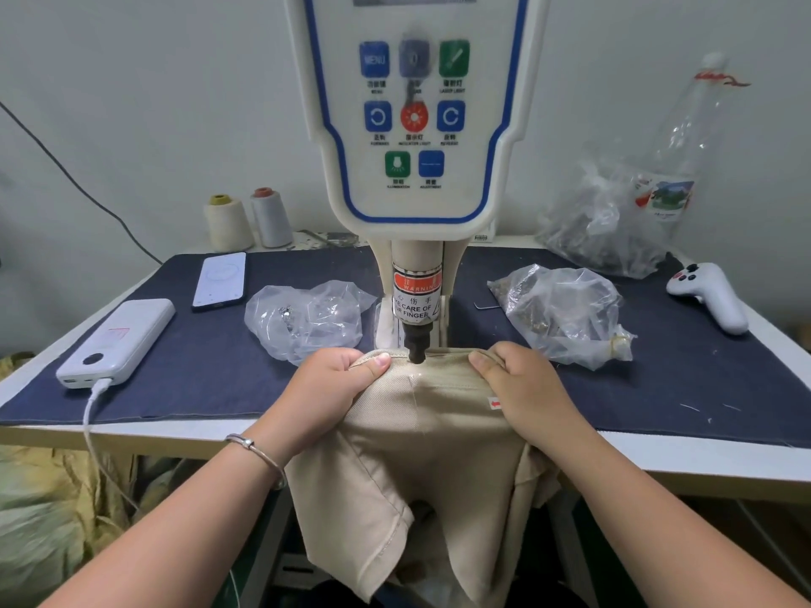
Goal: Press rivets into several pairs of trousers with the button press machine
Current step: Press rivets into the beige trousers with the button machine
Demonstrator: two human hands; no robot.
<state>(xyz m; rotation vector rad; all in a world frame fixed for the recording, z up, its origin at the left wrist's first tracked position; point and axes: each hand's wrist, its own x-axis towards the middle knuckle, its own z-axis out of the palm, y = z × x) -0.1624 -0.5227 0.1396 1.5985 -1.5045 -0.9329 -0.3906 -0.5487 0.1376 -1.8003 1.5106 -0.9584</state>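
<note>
Beige trousers (421, 436) hang over the table's front edge, their waistband lying under the black punch (415, 344) of the button press machine (414, 125). The punch tip touches the waistband. My left hand (333, 388) grips the waistband just left of the punch, thumb on top. My right hand (518, 388) grips it just right of the punch, fingers curled over the fabric edge. A small red arrow tag (495, 404) shows on the fabric by my right hand.
A dark blue cloth (210, 366) covers the table. On it lie a white power bank (118, 340) with cable, a phone (220, 280), plastic bags of metal parts (307, 318) (566, 313), a white controller (711, 296). Thread cones (248, 219) and a bottle (689, 138) stand behind.
</note>
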